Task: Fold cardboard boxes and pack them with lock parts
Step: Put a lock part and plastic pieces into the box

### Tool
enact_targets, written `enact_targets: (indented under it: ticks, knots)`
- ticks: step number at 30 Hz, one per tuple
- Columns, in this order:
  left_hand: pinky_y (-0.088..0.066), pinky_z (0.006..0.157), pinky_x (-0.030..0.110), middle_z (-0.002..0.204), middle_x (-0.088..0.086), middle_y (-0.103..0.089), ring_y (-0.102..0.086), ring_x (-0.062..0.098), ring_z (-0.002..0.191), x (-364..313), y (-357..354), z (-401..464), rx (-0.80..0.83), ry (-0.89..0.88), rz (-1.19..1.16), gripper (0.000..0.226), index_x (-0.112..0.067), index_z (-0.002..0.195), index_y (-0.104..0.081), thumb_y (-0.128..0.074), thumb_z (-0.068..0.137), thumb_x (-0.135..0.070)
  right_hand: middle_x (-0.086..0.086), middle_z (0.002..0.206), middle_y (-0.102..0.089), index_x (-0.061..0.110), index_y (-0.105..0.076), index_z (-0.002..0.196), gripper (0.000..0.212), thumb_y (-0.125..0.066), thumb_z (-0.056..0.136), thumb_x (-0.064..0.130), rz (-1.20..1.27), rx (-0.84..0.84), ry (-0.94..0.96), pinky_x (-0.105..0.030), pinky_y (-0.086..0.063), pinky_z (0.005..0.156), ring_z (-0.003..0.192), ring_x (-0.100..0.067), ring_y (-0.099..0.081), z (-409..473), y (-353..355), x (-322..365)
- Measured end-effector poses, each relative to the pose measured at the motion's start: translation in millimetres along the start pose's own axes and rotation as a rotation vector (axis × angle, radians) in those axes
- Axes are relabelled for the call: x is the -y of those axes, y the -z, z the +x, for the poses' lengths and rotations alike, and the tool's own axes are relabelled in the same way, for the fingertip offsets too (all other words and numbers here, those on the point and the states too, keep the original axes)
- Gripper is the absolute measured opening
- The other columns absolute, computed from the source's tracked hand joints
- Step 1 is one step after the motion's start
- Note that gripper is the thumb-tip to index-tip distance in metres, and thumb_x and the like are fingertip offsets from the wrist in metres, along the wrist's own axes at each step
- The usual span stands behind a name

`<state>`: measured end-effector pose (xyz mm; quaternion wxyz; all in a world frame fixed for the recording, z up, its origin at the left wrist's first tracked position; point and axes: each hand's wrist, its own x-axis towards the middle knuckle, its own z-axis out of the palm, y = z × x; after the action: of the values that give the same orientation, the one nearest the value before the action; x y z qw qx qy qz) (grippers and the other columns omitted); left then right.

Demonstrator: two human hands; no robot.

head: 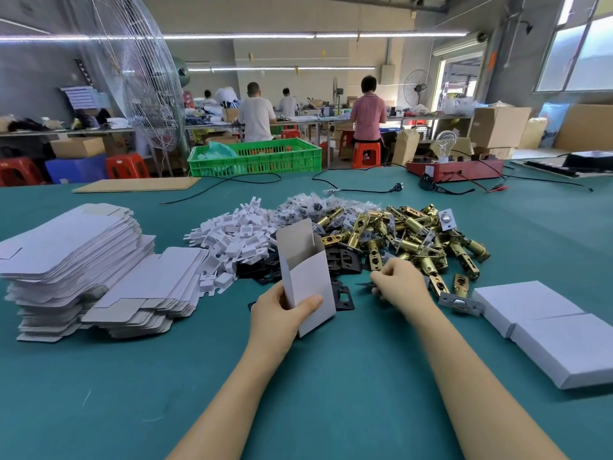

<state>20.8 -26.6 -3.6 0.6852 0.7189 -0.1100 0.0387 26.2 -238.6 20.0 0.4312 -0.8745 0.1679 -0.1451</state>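
The left hand (282, 313) grips an erected white box (306, 277) by its lower half, thumb across the front panel and fingers curled behind; the box stands upright with its mouth open and top flap raised, its base lifted clear or just touching the green table (331, 393), which of the two cannot be told. The right hand (399, 280) is curled, knuckles up, at the near edge of the parts heap; a thin dark sliver projects from beneath it toward the box, apparently pinched, though the fingertips are hidden and the grip cannot be confirmed. Black strike plates (341, 260) lie between the two hands, one directly behind the left thumb. Brass latch bolts (418, 240) are piled just beyond the right knuckles, with white plastic inserts (238, 240) beyond the left hand's fingers and bagged screws (318, 204) further out. Flat box blanks (73, 260) are stacked well to the outside of the left hand; closed boxes (547, 330) sit to the outside of the right wrist. Assessment: the step in hand is loading the first part into the open box. Recommended practice: keep the mouth tilted toward the right hand, hold the flap clear, feed flat plates edge-on along a wall, then seat the latch so the flap closes without bulging.
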Motion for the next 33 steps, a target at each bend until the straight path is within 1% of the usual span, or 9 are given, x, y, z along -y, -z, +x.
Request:
enact_targets:
  ticks: [2, 4, 7, 10, 12, 18, 23, 27, 33]
  knots:
    - [-0.052, 0.069, 0.016, 0.091, -0.021, -0.073, -0.068, -0.003, 0.084, 0, 0, 0, 0.016, 0.005, -0.002, 0.029, -0.038, 0.096, -0.067, -0.081, 0.078, -0.020, -0.011, 0.071, -0.069, 0.005, -0.059, 0.064, 0.016, -0.062, 0.080, 0.004, 0.147, -0.016, -0.065, -0.036, -0.056, 0.070, 0.058, -0.013, -0.066, 2, 8, -4]
    - [-0.052, 0.065, 0.014, 0.091, -0.021, -0.073, -0.068, -0.003, 0.084, 0, 0, -1, 0.033, 0.003, 0.001, 0.028, -0.037, 0.096, -0.068, -0.082, 0.078, -0.020, -0.015, 0.086, -0.069, 0.003, -0.065, 0.070, 0.012, -0.068, 0.082, 0.002, 0.364, 0.027, -0.120, -0.037, -0.059, 0.076, 0.069, -0.021, -0.071, 4, 18, -5]
    - [-0.052, 0.064, 0.012, 0.092, -0.021, -0.074, -0.069, -0.001, 0.084, -1, -1, -2, 0.080, 0.003, -0.005, 0.027, -0.034, 0.097, -0.070, -0.081, 0.078, -0.018, -0.009, 0.107, -0.058, -0.004, -0.060, 0.096, 0.019, -0.070, 0.086, 0.010, 0.664, 0.194, -0.246, -0.026, -0.060, 0.065, 0.080, -0.023, -0.073, 6, 38, -2]
    - [-0.053, 0.066, 0.015, 0.094, -0.017, -0.075, -0.070, 0.002, 0.085, -2, -2, -2, 0.135, 0.010, -0.010, 0.027, -0.032, 0.099, -0.071, -0.082, 0.078, -0.018, -0.023, 0.108, -0.060, -0.011, -0.050, 0.117, 0.037, -0.062, 0.083, -0.014, 0.727, 0.249, -0.306, -0.024, -0.059, 0.058, 0.079, -0.028, -0.073, 5, 54, -1]
    - [-0.054, 0.067, 0.016, 0.095, -0.015, -0.075, -0.070, 0.003, 0.087, -3, -2, -3, 0.173, 0.017, -0.027, 0.028, -0.029, 0.100, -0.071, -0.082, 0.078, -0.017, -0.024, 0.098, -0.061, -0.006, -0.049, 0.119, 0.037, -0.057, 0.084, -0.017, 0.620, 0.193, -0.253, -0.022, -0.057, 0.053, 0.071, -0.025, -0.073, 2, 62, 2]
    - [-0.052, 0.070, 0.015, 0.097, -0.007, -0.076, -0.072, 0.009, 0.091, -6, -6, -7, 0.324, 0.016, -0.046, 0.031, -0.024, 0.102, -0.073, -0.082, 0.077, -0.007, -0.009, 0.081, -0.068, 0.019, -0.067, 0.102, 0.014, -0.062, 0.092, 0.011, 0.175, 0.114, 0.119, -0.019, -0.044, 0.042, 0.045, -0.006, -0.058, -13, 94, 39]
    - [-0.052, 0.073, 0.016, 0.101, -0.006, -0.076, -0.071, 0.010, 0.095, -8, -7, -8, 0.359, 0.008, -0.067, 0.035, -0.025, 0.102, -0.073, -0.082, 0.069, -0.019, -0.010, 0.084, -0.067, 0.014, -0.061, 0.102, 0.018, -0.063, 0.088, 0.002, 0.180, 0.183, 0.343, -0.020, -0.050, 0.052, 0.058, -0.010, -0.064, -40, 113, 81]
    - [-0.053, 0.078, 0.019, 0.105, -0.003, -0.075, -0.070, 0.014, 0.099, -8, -7, -8, 0.402, 0.023, -0.086, 0.037, -0.025, 0.104, -0.072, -0.082, 0.068, -0.019, -0.002, 0.077, -0.068, 0.014, -0.061, 0.091, 0.016, -0.068, 0.084, 0.001, 0.157, 0.229, 0.520, -0.019, -0.049, 0.051, 0.058, -0.013, -0.064, -60, 114, 108]
    - [-0.054, 0.082, 0.022, 0.105, -0.003, -0.075, -0.070, 0.014, 0.100, -12, -6, -8, 0.436, 0.030, -0.074, 0.034, -0.033, 0.098, -0.074, -0.082, 0.067, -0.022, 0.002, 0.089, -0.064, 0.026, -0.070, 0.098, 0.017, -0.063, 0.091, 0.012, -0.164, 0.284, 0.702, -0.010, -0.036, 0.051, 0.053, 0.002, -0.047, -66, 80, 125]
